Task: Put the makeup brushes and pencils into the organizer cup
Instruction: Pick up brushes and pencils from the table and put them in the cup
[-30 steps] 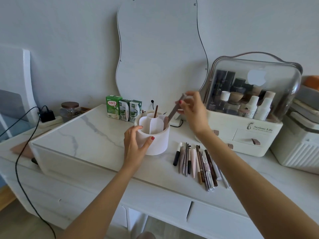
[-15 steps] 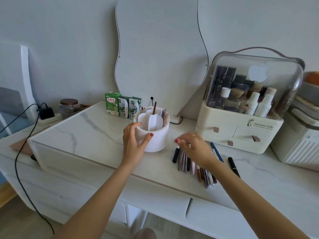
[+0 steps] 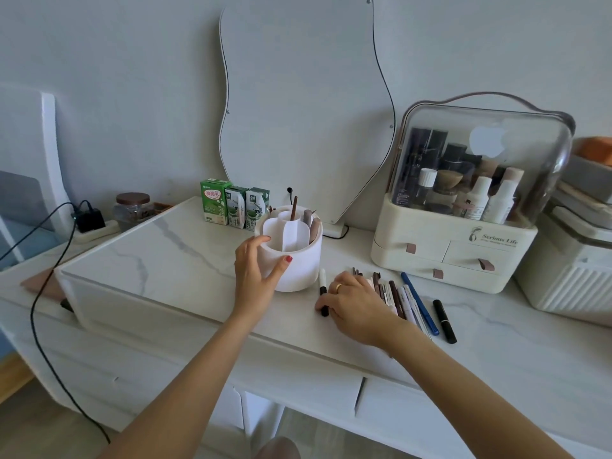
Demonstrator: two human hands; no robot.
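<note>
Far left, a dark cable [image 3: 36, 313] trails down off the white table [image 3: 172, 256], with a lidded jar [image 3: 131, 210] behind it. Next, three green cartons [image 3: 233, 207] line up below the wavy mirror [image 3: 304, 104]. Centre now: the left hand [image 3: 256, 276] cups the white organizer cup [image 3: 293, 256], fingers on its rim, thumb on its front wall. A thin brown brush handle [image 3: 294, 208] and two pinkish sticks stand inside. Right hand [image 3: 356, 306] lies palm-down over the row of pencils [image 3: 397, 298], fingers curled onto them; which one it grips, can't tell. A black-and-white pen [image 3: 323, 294] sits by its fingertips. Beyond, a blue pencil [image 3: 420, 303], a black tube [image 3: 445, 321], then the clear-lidded cosmetics case [image 3: 470, 226].
</note>
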